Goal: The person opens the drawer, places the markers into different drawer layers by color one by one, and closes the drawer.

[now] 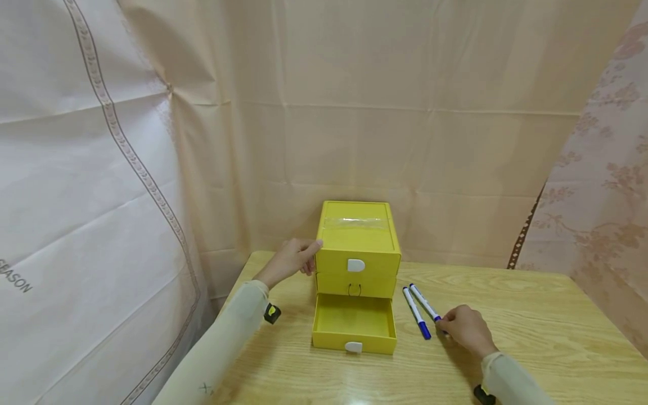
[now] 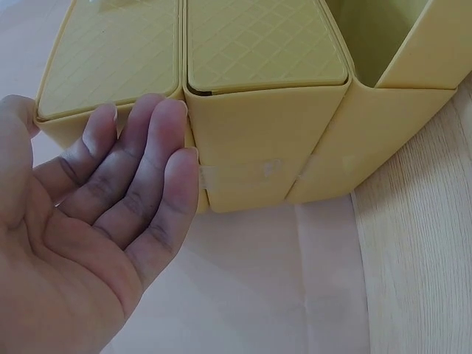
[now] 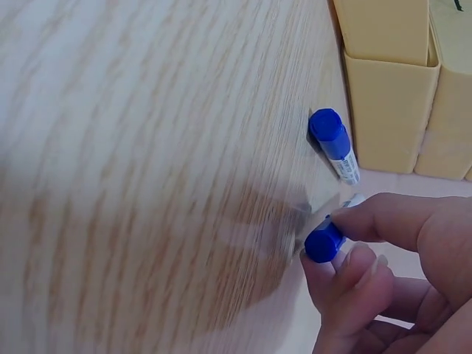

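A yellow drawer unit (image 1: 358, 241) stands on the table, its bottom drawer (image 1: 331, 341) pulled out with nothing visible inside. My left hand (image 1: 292, 260) is at the unit's upper left side. In the left wrist view its thumb reaches the unit's edge, and the fingers lie loosely bent against the side wall. To the right of the unit, my right hand (image 1: 468, 328) pinches the blue cap end of a white marker (image 1: 424, 302) between thumb and fingers. That blue cap (image 3: 323, 244) shows in the right wrist view. A second blue-capped marker (image 1: 416, 312) lies beside it.
The wooden table (image 1: 526, 315) extends to both sides of the unit. Behind it hangs a beige cloth (image 1: 354, 140), with a white cloth (image 1: 76, 225) on the left and a flowered one (image 1: 602, 225) on the right. Clear tape (image 1: 354, 223) crosses the unit's top.
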Demonstrator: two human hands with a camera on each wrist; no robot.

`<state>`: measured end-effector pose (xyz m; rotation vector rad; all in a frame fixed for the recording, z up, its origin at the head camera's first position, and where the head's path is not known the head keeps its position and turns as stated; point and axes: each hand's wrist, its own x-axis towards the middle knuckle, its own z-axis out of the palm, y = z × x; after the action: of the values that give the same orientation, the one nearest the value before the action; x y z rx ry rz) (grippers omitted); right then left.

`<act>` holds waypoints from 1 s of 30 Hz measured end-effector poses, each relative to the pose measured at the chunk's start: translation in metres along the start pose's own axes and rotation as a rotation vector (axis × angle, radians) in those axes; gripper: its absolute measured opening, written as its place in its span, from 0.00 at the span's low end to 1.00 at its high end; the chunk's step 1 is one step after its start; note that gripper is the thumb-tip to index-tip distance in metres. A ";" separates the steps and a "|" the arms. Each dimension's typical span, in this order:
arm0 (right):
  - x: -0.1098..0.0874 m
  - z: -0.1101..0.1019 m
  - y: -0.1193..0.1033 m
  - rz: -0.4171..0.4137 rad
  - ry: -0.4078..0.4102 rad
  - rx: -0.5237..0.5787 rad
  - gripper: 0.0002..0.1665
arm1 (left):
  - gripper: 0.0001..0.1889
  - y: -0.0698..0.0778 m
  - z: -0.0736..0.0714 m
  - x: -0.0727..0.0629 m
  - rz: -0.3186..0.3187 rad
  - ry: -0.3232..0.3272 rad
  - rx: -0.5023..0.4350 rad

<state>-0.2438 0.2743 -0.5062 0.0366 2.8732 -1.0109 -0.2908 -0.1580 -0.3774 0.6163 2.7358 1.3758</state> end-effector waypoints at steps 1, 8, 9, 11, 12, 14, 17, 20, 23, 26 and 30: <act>0.000 0.000 0.001 0.000 0.003 0.002 0.07 | 0.31 0.000 0.000 0.000 0.001 -0.001 -0.003; 0.002 -0.002 0.003 -0.031 0.020 0.005 0.07 | 0.30 0.000 -0.001 0.000 0.003 -0.008 -0.021; 0.002 -0.003 0.002 -0.032 0.018 0.006 0.07 | 0.30 0.000 -0.001 0.000 0.003 -0.008 -0.019; 0.001 -0.004 0.002 -0.031 0.013 0.010 0.07 | 0.30 -0.001 -0.001 0.000 0.003 -0.010 -0.024; 0.000 -0.005 0.001 -0.029 0.010 0.013 0.07 | 0.30 -0.001 -0.002 0.000 0.003 -0.011 -0.024; -0.001 -0.006 -0.001 -0.025 0.007 0.016 0.07 | 0.30 -0.001 -0.002 0.000 0.005 -0.013 -0.021; -0.003 -0.007 -0.003 -0.017 0.007 0.022 0.08 | 0.31 -0.002 -0.002 0.001 0.007 -0.013 -0.009; -0.005 -0.008 -0.005 -0.011 0.011 0.020 0.08 | 0.31 -0.003 -0.001 0.001 0.011 -0.009 0.000; -0.006 -0.008 -0.006 -0.014 0.016 0.012 0.09 | 0.31 -0.003 -0.001 0.000 0.014 -0.011 0.005; -0.007 -0.008 -0.007 -0.015 0.020 0.014 0.09 | 0.31 -0.002 -0.001 0.000 0.017 -0.011 0.006; -0.009 -0.009 -0.009 -0.016 0.025 0.026 0.09 | 0.31 -0.002 -0.001 0.000 0.019 -0.007 0.004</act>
<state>-0.2360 0.2731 -0.4931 0.0282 2.8874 -1.0580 -0.2919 -0.1596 -0.3786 0.6482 2.7351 1.3689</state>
